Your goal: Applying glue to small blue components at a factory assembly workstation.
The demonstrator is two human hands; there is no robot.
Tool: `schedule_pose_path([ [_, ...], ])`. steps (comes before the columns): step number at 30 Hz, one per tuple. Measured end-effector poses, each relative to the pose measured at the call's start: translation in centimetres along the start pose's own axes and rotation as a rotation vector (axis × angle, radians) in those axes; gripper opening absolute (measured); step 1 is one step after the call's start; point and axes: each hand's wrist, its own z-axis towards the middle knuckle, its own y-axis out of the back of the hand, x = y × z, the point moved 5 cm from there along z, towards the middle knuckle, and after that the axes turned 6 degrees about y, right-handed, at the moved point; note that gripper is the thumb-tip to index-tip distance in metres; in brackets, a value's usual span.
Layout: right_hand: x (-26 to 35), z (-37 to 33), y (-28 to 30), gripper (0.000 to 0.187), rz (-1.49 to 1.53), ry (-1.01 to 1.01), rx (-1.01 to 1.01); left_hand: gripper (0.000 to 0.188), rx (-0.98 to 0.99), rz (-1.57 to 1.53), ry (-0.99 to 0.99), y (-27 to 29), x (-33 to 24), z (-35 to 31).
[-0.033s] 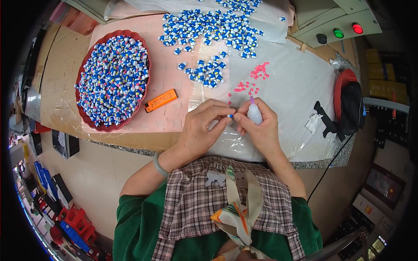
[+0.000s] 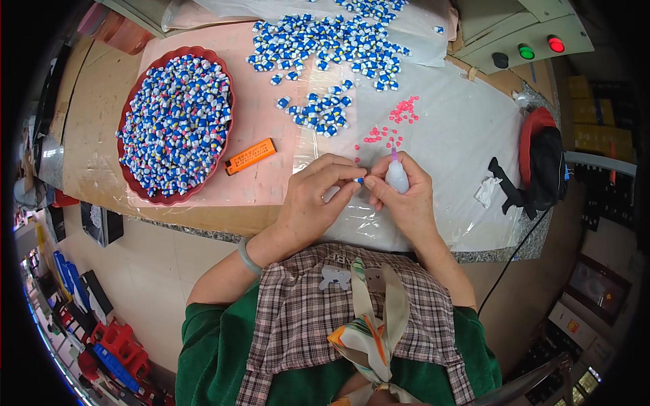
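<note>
Between the thumb and fingertips of my left hand [image 2: 313, 199] is a tiny blue-and-white figurine piece [image 2: 359, 181], mostly covered by the fingers. My right hand [image 2: 413, 203] closes round a small pale squeeze bottle [image 2: 397, 177] whose purple nozzle points away from me. The right thumb and fingertip meet the left fingertips at the small piece. Just beyond my hands, little pink pieces [image 2: 404, 110] lie scattered on the white sheet [image 2: 460, 149]. Farther back spreads a large heap of blue-and-white pieces [image 2: 298, 40], with a smaller cluster [image 2: 321, 114] nearer me.
A red scalloped tray [image 2: 231, 115] full of similar pieces stands at left, with an orange box-like item [image 2: 250, 156] beside it. At right lie a crumpled tissue [image 2: 486, 192] and a black-and-red bag-like item [image 2: 544, 162]. A control box with lit buttons [image 2: 526, 51] stands back right.
The bottle in my right hand has tilted very slightly, its nozzle shifting a little to the right. My left hand and the small piece look the same.
</note>
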Motion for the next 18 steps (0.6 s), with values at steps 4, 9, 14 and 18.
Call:
schedule_pose_path([
  [4,-0.9,-0.3,-0.1,0.014,0.134,-0.040,-0.024,0.022,-0.017,0.169,-0.158,-0.1,-1.0,-0.1],
  [9,-1.0,-0.3,-0.1,0.017,0.163,-0.037,-0.047,0.024,-0.003,0.222,-0.241,-0.1,-1.3,-0.1],
  [14,0.2,0.0,-0.1,0.025,-0.056,-0.044,0.016,0.022,0.039,0.120,-0.110,0.3,-0.4,-0.2],
  [18,0.5,0.0,-0.1,0.030,-0.053,-0.019,0.035,0.022,0.124,-0.195,0.143,0.7,0.4,-0.1],
])
